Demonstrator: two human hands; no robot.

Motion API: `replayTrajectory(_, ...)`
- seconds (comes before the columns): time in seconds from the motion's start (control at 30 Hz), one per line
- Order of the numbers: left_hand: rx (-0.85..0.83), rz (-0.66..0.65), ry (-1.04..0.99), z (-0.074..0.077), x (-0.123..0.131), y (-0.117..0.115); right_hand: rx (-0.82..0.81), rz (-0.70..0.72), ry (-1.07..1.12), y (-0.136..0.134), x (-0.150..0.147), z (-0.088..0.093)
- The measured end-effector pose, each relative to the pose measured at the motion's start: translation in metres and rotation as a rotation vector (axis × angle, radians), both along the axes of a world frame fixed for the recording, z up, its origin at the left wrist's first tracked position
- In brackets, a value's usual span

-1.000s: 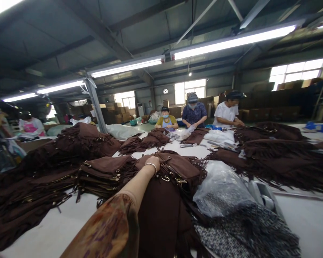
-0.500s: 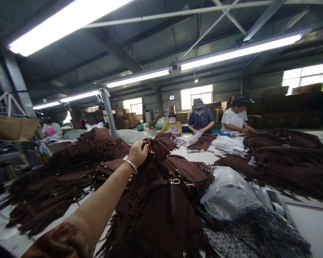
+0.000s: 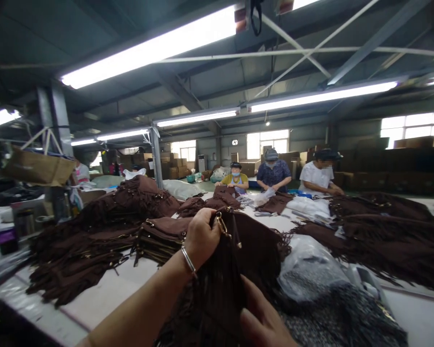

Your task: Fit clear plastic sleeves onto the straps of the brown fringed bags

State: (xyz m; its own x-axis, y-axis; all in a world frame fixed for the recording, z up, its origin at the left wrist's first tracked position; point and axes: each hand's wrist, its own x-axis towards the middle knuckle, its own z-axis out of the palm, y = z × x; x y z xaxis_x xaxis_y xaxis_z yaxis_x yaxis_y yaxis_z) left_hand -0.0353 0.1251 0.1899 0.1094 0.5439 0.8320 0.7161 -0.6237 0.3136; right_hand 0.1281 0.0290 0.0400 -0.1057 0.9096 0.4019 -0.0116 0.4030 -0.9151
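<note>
A dark brown fringed bag (image 3: 258,231) with gold hardware hangs upright in front of me. My left hand (image 3: 202,236), a silver bangle on its wrist, is closed on the bag's upper corner beside a gold clasp (image 3: 221,224). Low on the right, my right hand (image 3: 262,315) is against the bag's side, its thumb and forefinger bent round the dark material; its other fingertips are hidden. Long fringe strips fall between the two hands. Just behind my left hand lies a stack of brown bags (image 3: 162,236) with gold zips.
More brown fringed bags are heaped on the left (image 3: 126,207) and right (image 3: 386,236) of the white table (image 3: 108,294). Clear plastic (image 3: 307,262) lies over black-and-white woven fabric (image 3: 343,313) at right. Three co-workers (image 3: 273,176) are across the table.
My left hand has drawn the bag nearer and lower, off the pile. My right hand has come into view at the bag's side. The view has shifted slightly left.
</note>
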Motion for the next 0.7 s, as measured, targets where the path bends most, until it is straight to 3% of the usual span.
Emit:
replayTrajectory(0.03, 0.049, 0.029, 0.027, 0.002, 0.002, 0.002, -0.031, 0.100, 0.110, 0.008, -0.016, 0.014)
replayTrajectory(0.07, 0.100, 0.060, 0.049, 0.005, 0.003, 0.004, -0.080, 0.114, 0.193, 0.015, -0.030, 0.028)
replayTrajectory(0.17, 0.280, 0.182, 0.098, 0.023, 0.000, 0.011, -0.213, 0.065, 0.317, 0.026, -0.051, 0.058)
replayTrajectory(0.23, 0.406, 0.239, 0.141, 0.031, -0.001, 0.013, -0.263, 0.059, 0.395, 0.024, -0.048, 0.063)
replayTrajectory(0.3, 0.481, 0.219, 0.222, 0.024, 0.001, 0.014, -0.331, 0.067, 0.440, 0.017, -0.037, 0.052)
replayTrajectory(0.4, 0.342, 0.088, 0.410, -0.020, 0.008, 0.015, -0.505, 0.031, 0.402, 0.000, -0.014, 0.011)
replayTrajectory(0.5, -0.036, -0.082, 0.504, -0.092, 0.014, 0.004, -0.696, 0.007, 0.393, -0.021, 0.008, -0.043)
replayTrajectory(0.6, -0.394, -0.235, 0.277, -0.161, 0.020, -0.030, -0.819, -0.012, 0.457, -0.044, 0.024, -0.084)
replayTrajectory(0.7, -0.907, -0.354, -0.159, -0.207, 0.036, -0.073, -0.820, 0.025, 0.400, -0.059, 0.031, -0.097)
